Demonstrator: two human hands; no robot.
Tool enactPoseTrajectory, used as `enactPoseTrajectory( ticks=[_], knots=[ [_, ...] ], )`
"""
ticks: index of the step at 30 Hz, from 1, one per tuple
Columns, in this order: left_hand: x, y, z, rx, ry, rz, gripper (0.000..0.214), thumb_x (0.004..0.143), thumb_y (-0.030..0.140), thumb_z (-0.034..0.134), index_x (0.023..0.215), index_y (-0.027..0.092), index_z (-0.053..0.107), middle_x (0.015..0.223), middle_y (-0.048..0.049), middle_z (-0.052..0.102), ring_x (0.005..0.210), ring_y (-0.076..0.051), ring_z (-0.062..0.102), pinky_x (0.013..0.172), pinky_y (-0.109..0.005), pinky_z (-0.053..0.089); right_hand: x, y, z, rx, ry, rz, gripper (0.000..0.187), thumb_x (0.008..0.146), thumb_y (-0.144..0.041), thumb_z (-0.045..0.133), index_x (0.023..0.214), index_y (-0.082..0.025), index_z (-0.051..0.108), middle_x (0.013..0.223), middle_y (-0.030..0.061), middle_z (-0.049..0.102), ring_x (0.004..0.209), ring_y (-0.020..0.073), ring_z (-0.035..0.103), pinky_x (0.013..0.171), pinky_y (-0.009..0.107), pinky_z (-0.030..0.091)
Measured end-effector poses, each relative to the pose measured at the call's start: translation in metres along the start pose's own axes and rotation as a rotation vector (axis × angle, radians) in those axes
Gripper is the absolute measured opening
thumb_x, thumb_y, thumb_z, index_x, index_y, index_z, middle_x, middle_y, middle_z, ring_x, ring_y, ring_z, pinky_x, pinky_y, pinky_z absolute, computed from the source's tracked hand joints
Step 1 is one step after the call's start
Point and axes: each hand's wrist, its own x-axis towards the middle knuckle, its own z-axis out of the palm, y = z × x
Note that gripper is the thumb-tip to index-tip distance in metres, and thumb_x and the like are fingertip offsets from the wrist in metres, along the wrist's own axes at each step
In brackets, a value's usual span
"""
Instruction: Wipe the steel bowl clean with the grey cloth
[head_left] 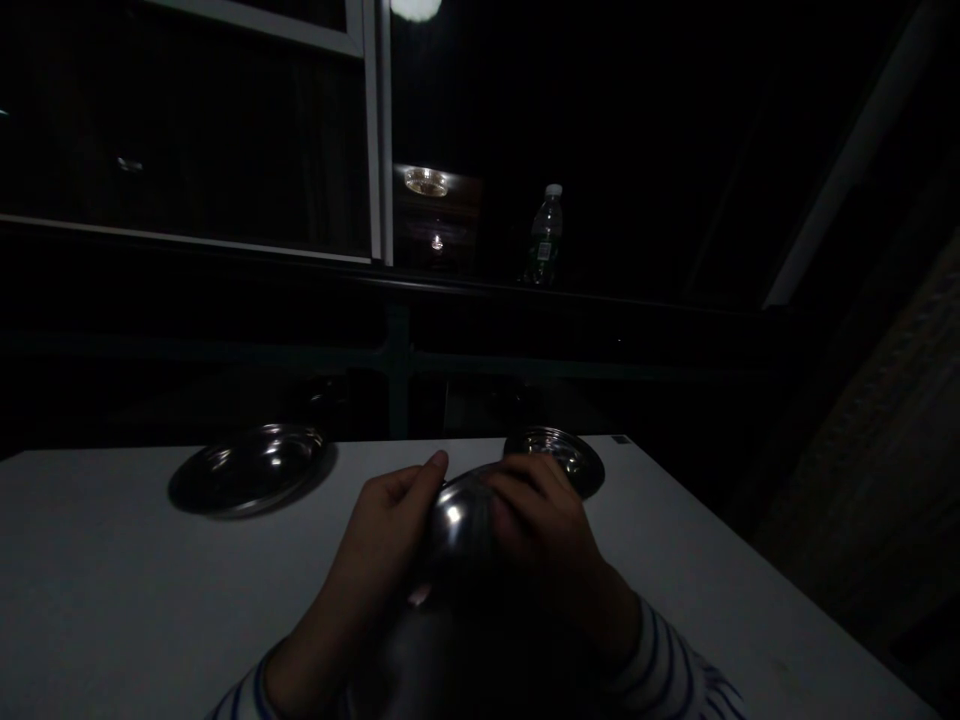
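Note:
In the dim head view, a shiny stainless steel bowl (459, 525) is tilted up between my two hands near the table's middle. Its lower part fades into dark shadow. My left hand (391, 520) grips the left side, thumb raised along the rim. Over the upper right of the bowl, my right hand (551, 515) is closed with bent fingers. A wide, shallow steel dish (251, 470) rests to the left, beyond my left hand. Behind my right hand lies another steel dish (581, 462), partly covered by it.
The white table (112, 580) ends at a far edge and a slanting right edge. Beyond it, a clear plastic bottle (545, 240) with a white cap stands on the sill of a dark window. A white window frame (379, 130) rises at upper left.

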Motion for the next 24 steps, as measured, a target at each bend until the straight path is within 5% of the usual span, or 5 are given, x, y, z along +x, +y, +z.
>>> enactPoseTrajectory(
  ticks=[4,9,16,21,24],
  knots=[
    [0.001,0.000,-0.001,0.015,0.016,0.003,0.044,0.068,0.055,0.053,0.048,0.017,0.049,0.042,0.0036,0.045,0.041,-0.009,0.041,0.039,-0.019,0.030,-0.001,0.004,0.000,0.005,-0.011,0.069,0.020,0.085,-0.018,0.045,0.100,-0.015,0.059,0.094,0.0083,0.059,0.086,0.0180,0.051,0.076,0.034,0.045],
    [0.002,-0.001,0.000,0.035,-0.003,0.028,0.044,0.065,0.055,0.056,0.045,0.018,0.046,0.040,0.0043,0.041,0.038,-0.009,0.038,0.036,-0.019,0.027,-0.006,-0.008,0.006,-0.042,-0.001,-0.148,0.019,0.084,-0.025,0.049,0.098,-0.020,0.060,0.098,0.0061,0.059,0.089,0.0203,0.051,0.075,0.037,0.042],
    [0.000,0.006,-0.003,0.007,0.051,-0.023,0.040,0.064,0.053,0.058,0.050,0.016,0.052,0.041,0.0039,0.044,0.038,-0.009,0.040,0.034,-0.018,0.026,-0.001,0.009,0.002,0.025,0.043,0.126,0.020,0.085,-0.014,0.043,0.099,-0.012,0.058,0.093,0.0087,0.058,0.087,0.0170,0.051,0.078,0.032,0.044],
    [0.001,0.005,-0.003,-0.014,0.049,-0.025,0.040,0.062,0.053,0.061,0.049,0.016,0.052,0.041,0.0043,0.045,0.038,-0.009,0.041,0.035,-0.018,0.028,-0.003,-0.002,0.004,-0.018,0.047,-0.024,0.019,0.084,-0.020,0.046,0.097,-0.015,0.060,0.098,0.0084,0.057,0.090,0.0197,0.050,0.078,0.036,0.043],
    [-0.001,0.007,-0.002,-0.033,0.054,-0.019,0.040,0.061,0.053,0.063,0.049,0.016,0.052,0.040,0.0046,0.046,0.038,-0.008,0.041,0.036,-0.018,0.028,-0.002,0.004,0.003,0.027,0.054,0.056,0.020,0.084,-0.018,0.045,0.097,-0.015,0.060,0.096,0.0082,0.058,0.089,0.0188,0.051,0.078,0.035,0.044]
  ],
)
